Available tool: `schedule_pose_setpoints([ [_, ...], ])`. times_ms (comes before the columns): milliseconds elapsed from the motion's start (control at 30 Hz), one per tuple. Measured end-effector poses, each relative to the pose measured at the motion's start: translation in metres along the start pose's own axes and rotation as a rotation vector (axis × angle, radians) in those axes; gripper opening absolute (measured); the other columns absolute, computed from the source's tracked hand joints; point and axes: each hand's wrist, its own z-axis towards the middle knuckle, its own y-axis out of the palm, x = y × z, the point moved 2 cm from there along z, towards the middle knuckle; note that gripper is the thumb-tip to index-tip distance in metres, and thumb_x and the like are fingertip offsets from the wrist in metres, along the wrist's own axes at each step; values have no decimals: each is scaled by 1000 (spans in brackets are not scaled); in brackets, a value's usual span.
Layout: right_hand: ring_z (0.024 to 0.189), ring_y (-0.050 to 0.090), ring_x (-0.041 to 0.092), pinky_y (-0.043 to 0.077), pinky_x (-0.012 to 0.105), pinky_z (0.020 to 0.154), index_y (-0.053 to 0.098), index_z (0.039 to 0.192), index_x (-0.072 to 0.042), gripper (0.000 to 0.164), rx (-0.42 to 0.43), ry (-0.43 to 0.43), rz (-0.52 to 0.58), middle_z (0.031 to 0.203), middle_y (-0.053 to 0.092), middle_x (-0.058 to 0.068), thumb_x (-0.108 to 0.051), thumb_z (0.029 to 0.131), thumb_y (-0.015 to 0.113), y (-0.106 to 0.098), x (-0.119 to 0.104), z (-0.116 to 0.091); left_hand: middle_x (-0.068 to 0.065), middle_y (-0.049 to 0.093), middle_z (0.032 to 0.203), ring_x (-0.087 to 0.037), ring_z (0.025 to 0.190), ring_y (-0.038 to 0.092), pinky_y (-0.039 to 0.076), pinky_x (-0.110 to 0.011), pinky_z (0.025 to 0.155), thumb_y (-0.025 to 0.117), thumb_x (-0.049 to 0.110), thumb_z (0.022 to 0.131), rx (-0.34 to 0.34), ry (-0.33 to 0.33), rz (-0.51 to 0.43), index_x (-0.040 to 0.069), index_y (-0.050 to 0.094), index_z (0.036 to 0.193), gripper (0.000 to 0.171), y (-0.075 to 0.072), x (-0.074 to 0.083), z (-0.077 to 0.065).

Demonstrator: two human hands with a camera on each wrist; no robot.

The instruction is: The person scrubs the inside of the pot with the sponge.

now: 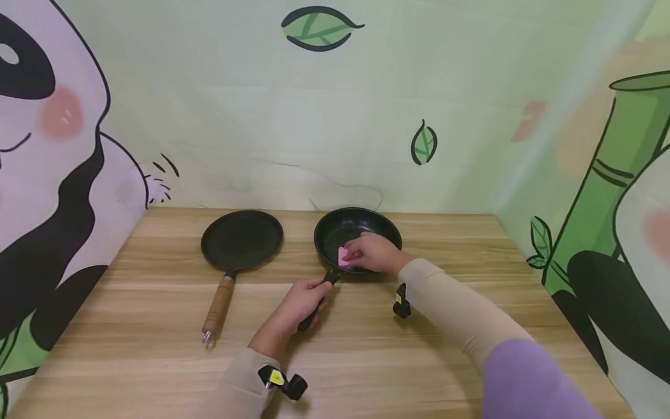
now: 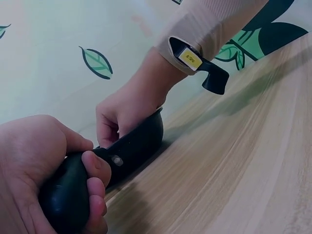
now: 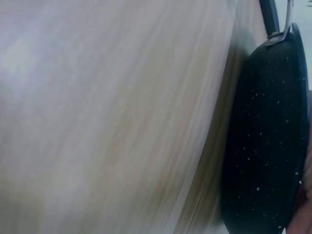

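A black frying pan [image 1: 337, 224] with deep sides sits toward the back of the wooden table. My left hand [image 1: 302, 302] grips its black handle [image 2: 66, 195], fingers wrapped round it. Inside the pan, near the handle side, my right hand [image 1: 376, 252] pinches a small pink sponge [image 1: 342, 256]. In the left wrist view the right hand [image 2: 134, 109] reaches over the pan's rim, and the sponge is hidden. The right wrist view shows the pan's speckled outer wall [image 3: 265, 131], with only a sliver of the hand at the edge.
To the left lies a flat black griddle pan [image 1: 242, 238] with a wooden handle [image 1: 218, 305] pointing toward me. The wooden table [image 1: 366, 361] meets a printed wall [image 1: 235, 116] just behind both pans. Each wrist bears a small black camera mount [image 1: 401, 302].
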Motion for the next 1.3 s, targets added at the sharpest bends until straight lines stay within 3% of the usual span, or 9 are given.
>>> schedule_pose_setpoints([
  [100, 103, 69, 20, 42, 42, 108, 79, 102, -14, 22, 47, 77, -52, 110, 75, 1, -33, 91, 76, 0, 7, 5, -3, 48, 66, -16, 42, 41, 37, -26, 37, 54, 27, 104, -8, 29, 17, 7, 67, 117, 27, 2, -1, 1],
  [267, 97, 65, 25, 50, 40, 93, 79, 102, -15, 23, 123, 360, -56, 102, 75, 2, -34, 91, 76, 0, 27, 14, -4, 48, 66, -16, 42, 42, 37, -27, 37, 54, 27, 104, -50, 38, 28, 8, 67, 119, 27, 8, -3, 2],
  [433, 105, 61, 27, 49, 42, 97, 79, 107, -14, 24, 151, 503, 11, 107, 74, 5, -32, 93, 74, 1, 36, 24, -5, 48, 65, -16, 41, 41, 38, -27, 36, 54, 27, 104, -56, 47, 22, 8, 66, 123, 29, 11, 1, 2],
  [533, 103, 59, 27, 47, 42, 99, 80, 106, -14, 23, 161, 491, 11, 104, 74, 4, -32, 92, 75, 4, 33, 28, -4, 48, 64, -16, 40, 41, 38, -27, 36, 54, 26, 104, -49, 49, 26, 7, 66, 122, 28, 10, 3, 2],
  [600, 99, 58, 26, 47, 41, 97, 80, 103, -13, 23, 157, 431, -12, 100, 75, 2, -33, 92, 75, 5, 27, 30, -4, 48, 64, -16, 40, 41, 38, -27, 36, 54, 26, 104, -45, 42, 27, 8, 66, 121, 28, 9, 2, 2],
  [800, 89, 63, 22, 45, 39, 96, 78, 98, -12, 22, 85, 73, -70, 96, 73, 0, -33, 92, 75, 9, -3, 29, -4, 48, 64, -16, 40, 40, 36, -28, 35, 54, 25, 104, -15, 34, 12, 7, 67, 118, 27, 7, 0, 4],
  [900, 91, 67, 19, 46, 37, 93, 78, 100, -12, 18, 56, -15, -66, 99, 73, -1, -27, 91, 77, 7, -14, 25, -4, 48, 64, -16, 40, 40, 36, -27, 35, 54, 25, 104, -4, 41, 7, 7, 67, 116, 26, 5, 0, 3],
  [1067, 91, 64, 19, 49, 35, 86, 78, 101, -17, 17, 49, 4, -75, 98, 73, -5, -29, 89, 78, 7, -16, 29, -4, 47, 63, -16, 41, 40, 36, -27, 35, 54, 25, 103, 9, 45, 0, 7, 67, 117, 27, 3, 0, 0],
  [1300, 91, 63, 22, 51, 40, 81, 77, 99, -22, 19, 121, 194, -121, 95, 75, -5, -39, 92, 74, 10, 5, 49, -4, 47, 64, -16, 41, 41, 36, -27, 36, 54, 25, 104, 3, 50, 9, 8, 67, 120, 27, 1, 0, 0],
])
